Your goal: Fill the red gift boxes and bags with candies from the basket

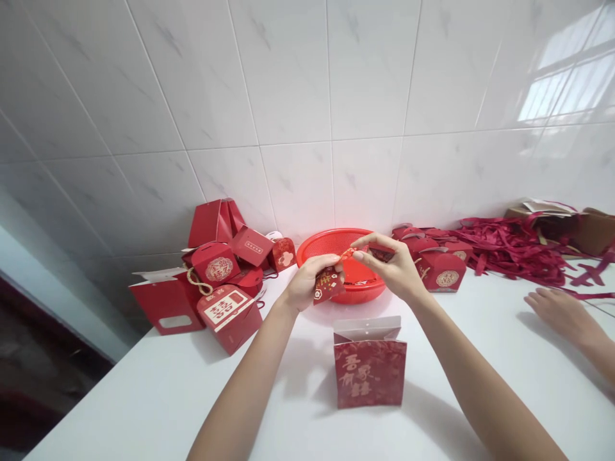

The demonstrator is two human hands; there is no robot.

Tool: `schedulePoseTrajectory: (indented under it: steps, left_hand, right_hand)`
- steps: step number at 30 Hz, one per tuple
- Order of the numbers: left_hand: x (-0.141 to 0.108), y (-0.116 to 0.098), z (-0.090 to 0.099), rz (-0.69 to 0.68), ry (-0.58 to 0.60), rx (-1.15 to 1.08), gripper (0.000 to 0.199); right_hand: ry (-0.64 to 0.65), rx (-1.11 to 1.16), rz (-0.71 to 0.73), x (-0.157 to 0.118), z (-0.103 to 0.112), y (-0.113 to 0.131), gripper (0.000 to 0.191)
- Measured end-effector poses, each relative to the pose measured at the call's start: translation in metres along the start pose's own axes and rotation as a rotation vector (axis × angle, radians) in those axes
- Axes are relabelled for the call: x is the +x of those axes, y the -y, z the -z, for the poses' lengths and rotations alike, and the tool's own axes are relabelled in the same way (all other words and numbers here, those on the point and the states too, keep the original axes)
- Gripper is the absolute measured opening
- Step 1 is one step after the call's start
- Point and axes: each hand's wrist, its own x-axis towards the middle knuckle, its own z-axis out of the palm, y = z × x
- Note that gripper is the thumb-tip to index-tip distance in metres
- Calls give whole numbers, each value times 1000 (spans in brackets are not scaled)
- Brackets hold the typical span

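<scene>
Over the near rim of a red plastic basket (314, 246), both hands meet. My left hand (307, 282) is closed on a small dark-red packet (327, 286) with white flower and gold marks. The fingers of my right hand (391, 266) pinch a small orange-red wrapped piece (348, 254) at the packet's upper end, and the left fingertips are close to it. I cannot tell whether the piece is joined to the packet. A dark-red patterned bit (382, 254) shows by the right palm, partly hidden. Below the hands an upright red gift box (369, 374) stands with its top flaps up.
Several red gift boxes (230, 314) are piled on the left of the white table (158, 397). More red boxes (444, 272) stand right of the basket, beside heaped magenta ribbons (514, 246) and a cardboard box (596, 234). Another person's hand (562, 314) rests at right.
</scene>
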Motion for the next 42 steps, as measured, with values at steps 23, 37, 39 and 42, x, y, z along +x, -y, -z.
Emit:
schedulePoseTrajectory:
  steps: [23,37,39,42]
  left_hand:
    - [-26,-16,-26,-482,-203,454,33]
    - [-25,-11,-25,-408,-129,359,38]
    - [-25,-11,-26,-411,-145,345,39]
    - [-26,-11,-29,-419,-222,310,42]
  right_hand:
    - [16,45,-30,-7,9,26,25]
    - [-12,78,-25,-9,6,33,35]
    - [-28,71,-40,-10,4,33,34]
    - [-48,60,-42,-10,1,32,30]
